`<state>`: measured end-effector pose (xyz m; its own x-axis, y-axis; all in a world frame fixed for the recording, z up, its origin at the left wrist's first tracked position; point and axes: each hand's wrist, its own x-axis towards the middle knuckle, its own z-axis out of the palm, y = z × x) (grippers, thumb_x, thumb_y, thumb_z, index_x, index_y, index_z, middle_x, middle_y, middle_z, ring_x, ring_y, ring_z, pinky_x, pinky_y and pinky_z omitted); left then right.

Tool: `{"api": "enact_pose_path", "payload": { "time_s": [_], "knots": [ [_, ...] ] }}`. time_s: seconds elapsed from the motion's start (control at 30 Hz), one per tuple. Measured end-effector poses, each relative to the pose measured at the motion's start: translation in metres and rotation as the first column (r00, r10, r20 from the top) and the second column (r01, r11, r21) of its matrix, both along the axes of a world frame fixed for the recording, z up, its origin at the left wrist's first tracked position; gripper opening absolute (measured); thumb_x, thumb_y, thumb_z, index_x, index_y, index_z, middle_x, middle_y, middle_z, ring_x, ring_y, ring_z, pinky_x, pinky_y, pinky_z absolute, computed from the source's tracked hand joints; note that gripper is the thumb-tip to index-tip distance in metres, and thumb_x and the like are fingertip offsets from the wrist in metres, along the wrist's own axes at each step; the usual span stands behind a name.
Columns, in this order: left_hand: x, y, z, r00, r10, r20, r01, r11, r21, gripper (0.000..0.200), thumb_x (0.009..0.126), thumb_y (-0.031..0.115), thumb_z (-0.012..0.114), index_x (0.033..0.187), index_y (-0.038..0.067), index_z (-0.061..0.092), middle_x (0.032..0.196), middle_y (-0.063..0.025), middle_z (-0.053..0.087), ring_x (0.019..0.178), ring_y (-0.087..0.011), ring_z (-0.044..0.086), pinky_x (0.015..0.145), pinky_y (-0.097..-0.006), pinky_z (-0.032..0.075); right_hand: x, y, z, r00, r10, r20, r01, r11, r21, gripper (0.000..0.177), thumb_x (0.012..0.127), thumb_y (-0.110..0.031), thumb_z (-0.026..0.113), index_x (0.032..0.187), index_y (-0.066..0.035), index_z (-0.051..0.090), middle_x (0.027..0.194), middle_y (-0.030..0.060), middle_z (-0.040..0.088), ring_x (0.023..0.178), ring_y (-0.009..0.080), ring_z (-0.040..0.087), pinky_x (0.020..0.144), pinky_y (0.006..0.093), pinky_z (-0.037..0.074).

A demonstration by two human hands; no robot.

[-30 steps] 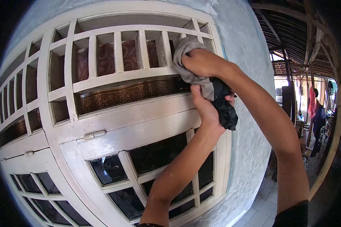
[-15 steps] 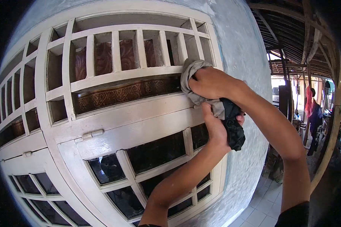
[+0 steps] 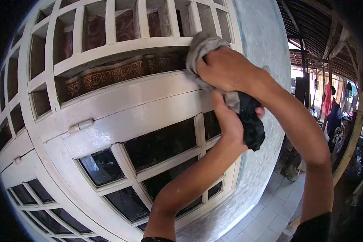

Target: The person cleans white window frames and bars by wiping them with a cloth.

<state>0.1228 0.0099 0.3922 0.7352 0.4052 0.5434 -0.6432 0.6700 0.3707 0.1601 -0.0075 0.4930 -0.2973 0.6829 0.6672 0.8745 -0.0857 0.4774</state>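
Observation:
My right hand [image 3: 226,69] is closed around a bunched grey cloth [image 3: 203,42], pressed at the right end of the white wooden lattice [image 3: 149,43] over the window. Just below it, my left hand [image 3: 230,121] grips a crumpled black cloth [image 3: 252,125], with its fingertips wrapping round the far side. A grey flap hangs between the two hands, over the top of the black fabric; where grey meets black is partly covered by my fingers. Both forearms reach up from the bottom of the view.
Below the lattice are white window shutters [image 3: 94,139] with dark panes and a metal hinge [image 3: 80,126]. Patterned curtain [image 3: 109,78] shows behind the bars. A pale blue wall [image 3: 264,48] stands to the right, beyond it a tiled floor [image 3: 266,209] and wooden posts [image 3: 351,149].
The view has tilted down and closer, so the lattice sits higher in it. Both hands keep their hold on the cloths, still at the lattice's right end.

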Motion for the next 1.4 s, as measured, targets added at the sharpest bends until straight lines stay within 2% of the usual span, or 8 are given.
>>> {"api": "enact_pose_path", "payload": {
  "time_s": [0.2,0.43,0.53,0.63,0.83,1.0,1.27,1.4],
  "knots": [
    [0.002,-0.007,0.011,1.0,-0.027,0.014,0.027,0.999,0.018,0.05,0.088,0.053,0.034,0.09,0.006,0.053,0.078,-0.0074,0.057,0.06,-0.0186,0.053,0.049,-0.0277,0.044,-0.014,-0.018,0.013,0.948,0.018,-0.319,-0.006,0.999,0.039,0.047,0.084,-0.03,0.036,0.077,0.008,0.063,0.087,0.028,0.061,0.086,0.0435,0.058,0.084,0.0463,0.045],
    [0.0,0.0,0.057,0.988,-0.107,0.109,0.071,0.953,0.294,0.063,0.085,0.061,0.034,0.097,0.002,0.051,0.085,-0.0117,0.057,0.063,-0.0207,0.053,0.051,-0.0284,0.046,0.007,0.011,0.084,0.988,-0.156,0.006,0.153,0.972,0.179,0.051,0.087,-0.034,0.031,0.084,0.005,0.063,0.094,0.0261,0.062,0.09,0.0415,0.059,0.086,0.0465,0.044],
    [-0.003,-0.01,0.072,0.997,-0.017,0.072,0.001,0.976,0.216,0.065,0.085,0.062,0.03,0.096,0.002,0.051,0.081,-0.0128,0.058,0.059,-0.0207,0.054,0.048,-0.0293,0.048,0.008,0.006,0.119,0.958,-0.167,0.231,0.161,0.986,0.047,0.056,0.09,-0.04,0.029,0.091,0.006,0.06,0.092,0.0237,0.063,0.085,0.0394,0.06,0.081,0.0453,0.046],
    [0.005,-0.007,0.075,0.992,-0.037,0.125,0.004,0.967,0.255,0.071,0.084,0.066,0.026,0.092,0.001,0.054,0.075,-0.0138,0.059,0.055,-0.0188,0.054,0.049,-0.0282,0.048,-0.005,-0.003,0.147,0.923,-0.302,0.236,0.358,0.901,-0.244,0.049,0.093,-0.038,0.035,0.116,0.001,0.054,0.121,0.0257,0.052,0.106,0.0355,0.053,0.091,0.0426,0.04],
    [0.003,-0.012,0.08,0.984,-0.041,0.173,0.005,0.98,0.201,0.07,0.085,0.067,0.023,0.091,0.005,0.055,0.075,-0.0115,0.059,0.059,-0.0183,0.056,0.051,-0.0283,0.047,-0.029,-0.003,0.14,0.861,-0.506,0.049,0.506,0.862,-0.005,0.055,0.09,-0.038,0.031,0.115,0.006,0.053,0.12,0.027,0.053,0.105,0.0352,0.055,0.089,0.0437,0.04],
    [0.005,-0.015,0.094,0.972,-0.027,0.234,-0.013,0.986,0.168,0.072,0.085,0.069,0.019,0.084,0.006,0.055,0.069,-0.0102,0.058,0.055,-0.02,0.055,0.051,-0.0302,0.046,-0.048,0.002,0.164,0.811,-0.439,0.386,0.557,0.782,-0.281,0.043,0.089,-0.031,0.037,0.105,0.007,0.052,0.11,0.0232,0.057,0.091,0.0302,0.052,0.085,0.0433,0.04],
    [-0.006,-0.007,0.08,0.972,-0.018,0.235,-0.025,0.983,0.18,0.08,0.084,0.07,0.014,0.092,0.001,0.054,0.072,-0.0154,0.059,0.052,-0.0199,0.052,0.048,-0.0285,0.046,-0.012,0.016,0.158,0.968,-0.246,0.042,0.25,0.952,-0.176,0.048,0.09,-0.036,0.029,0.096,0.007,0.048,0.089,0.0201,0.06,0.069,0.0245,0.061,0.055,0.0394,0.051],
    [-0.02,-0.015,0.047,0.984,-0.009,0.177,-0.011,0.994,0.108,0.081,0.083,0.072,0.016,0.097,0.001,0.053,0.075,-0.0163,0.059,0.053,-0.0207,0.052,0.05,-0.0288,0.046,0.017,0.034,0.148,0.967,-0.251,-0.032,0.217,0.887,-0.406,0.051,0.092,-0.035,0.031,0.118,0.006,0.046,0.114,0.0227,0.055,0.091,0.0289,0.057,0.076,0.0432,0.049]
  ]
}}
